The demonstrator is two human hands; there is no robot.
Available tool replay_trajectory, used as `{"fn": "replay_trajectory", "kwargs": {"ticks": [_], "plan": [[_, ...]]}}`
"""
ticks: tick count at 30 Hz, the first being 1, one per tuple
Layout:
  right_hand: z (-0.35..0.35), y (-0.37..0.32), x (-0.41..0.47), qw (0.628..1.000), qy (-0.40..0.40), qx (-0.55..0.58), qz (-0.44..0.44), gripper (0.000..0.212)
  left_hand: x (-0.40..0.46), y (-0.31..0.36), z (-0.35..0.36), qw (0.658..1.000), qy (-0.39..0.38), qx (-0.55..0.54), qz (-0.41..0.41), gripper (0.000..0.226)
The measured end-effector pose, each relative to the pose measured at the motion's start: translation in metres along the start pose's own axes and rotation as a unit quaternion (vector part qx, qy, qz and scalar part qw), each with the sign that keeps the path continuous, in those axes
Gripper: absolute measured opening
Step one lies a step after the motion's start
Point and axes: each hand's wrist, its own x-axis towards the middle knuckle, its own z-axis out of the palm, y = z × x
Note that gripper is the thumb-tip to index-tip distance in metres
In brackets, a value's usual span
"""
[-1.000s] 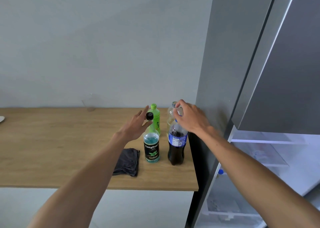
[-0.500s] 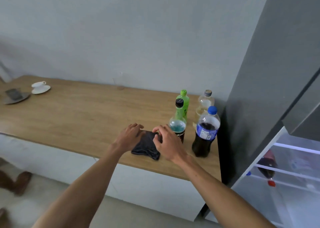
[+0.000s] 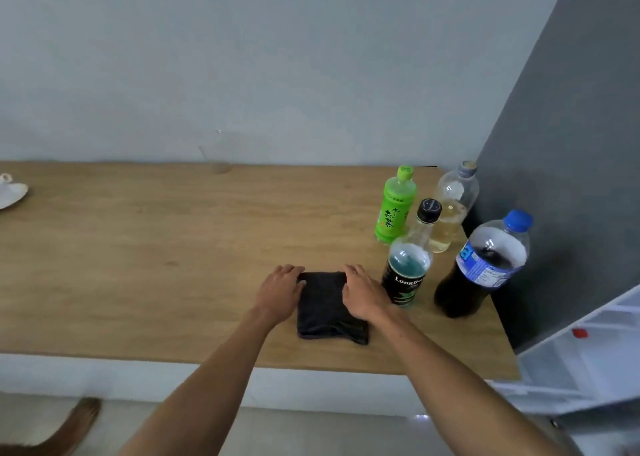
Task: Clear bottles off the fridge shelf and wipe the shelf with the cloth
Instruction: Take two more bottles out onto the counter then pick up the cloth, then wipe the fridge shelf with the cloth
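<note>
Both hands on dark cloth (image 3: 329,305): left hand (image 3: 279,291), right hand (image 3: 363,294) flat, fingers loose, pinning edges. 4 bottles (image 3: 479,268) alongside, part-filled.

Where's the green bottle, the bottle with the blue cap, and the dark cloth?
green bottle (image 3: 394,209), head view, on its label.
blue-capped bottle (image 3: 483,268), head view, on its label.
dark cloth (image 3: 323,305), head view, on its bare middle.

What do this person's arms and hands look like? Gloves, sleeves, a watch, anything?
Both arms are bare as far up as the picture shows, with no sleeves in sight. The left hand and right hand wear no gloves, and no watch, bracelet or ring can be seen on them.
</note>
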Motion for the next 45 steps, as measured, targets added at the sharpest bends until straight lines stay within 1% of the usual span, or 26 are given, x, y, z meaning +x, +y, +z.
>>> {"fn": "replay_trajectory", "kwargs": {"ticks": [2,4,7,9,13,17,20,24,29,33,36,39,42,45], "plan": [[0.005,0.002,0.007,0.999,-0.005,-0.034,0.010,0.053,0.011,-0.009,0.006,1.000,-0.019,0.004,0.007,0.040],[0.007,0.002,0.010,0.999,0.008,-0.050,0.013,0.048,0.017,-0.015,0.013,1.000,-0.024,0.008,0.015,0.038],[0.010,0.000,0.012,0.998,0.015,-0.053,0.026,0.039,0.021,-0.021,0.018,0.999,-0.003,0.000,0.040,0.028],[0.010,-0.004,0.011,0.998,0.025,-0.058,0.031,0.032,0.022,-0.020,0.017,0.999,0.012,-0.019,0.048,0.021],[0.007,-0.010,-0.003,0.997,0.058,-0.044,0.029,0.023,0.013,-0.020,0.009,0.995,0.016,-0.086,0.043,0.015],[-0.001,-0.011,-0.027,0.996,0.081,-0.019,0.020,0.022,-0.003,-0.020,-0.001,0.988,0.039,-0.125,0.075,0.022],[-0.012,-0.013,-0.050,0.994,0.109,-0.003,0.018,0.020,-0.018,-0.011,-0.008,0.987,0.048,-0.139,0.058,0.032],[-0.024,-0.008,-0.087,0.991,0.131,0.005,0.023,0.019,-0.043,0.012,-0.013,0.987,0.074,-0.122,0.079,0.021],[-0.039,0.013,-0.152,0.983,0.175,0.038,0.028,0.021,-0.089,0.063,-0.021,0.976,0.137,-0.131,0.107,0.016],[-0.053,0.040,-0.214,0.975,0.200,0.081,0.052,0.028,-0.124,0.121,-0.019,0.966,0.153,-0.154,0.137,0.021],[-0.068,0.074,-0.268,0.968,0.230,0.066,0.076,0.022,-0.141,0.170,-0.009,0.967,0.124,-0.161,0.152,0.021],[-0.081,0.113,-0.322,0.958,0.261,0.053,0.104,0.021,-0.150,0.224,0.008,0.965,0.086,-0.157,0.192,0.018],[-0.095,0.159,-0.365,0.948,0.274,0.073,0.144,0.017,-0.162,0.287,0.026,0.957,0.075,-0.154,0.232,0.015],[-0.106,0.205,-0.401,0.931,0.296,0.101,0.188,0.015,-0.166,0.343,0.049,0.951,0.049,-0.153,0.265,0.015]]}}
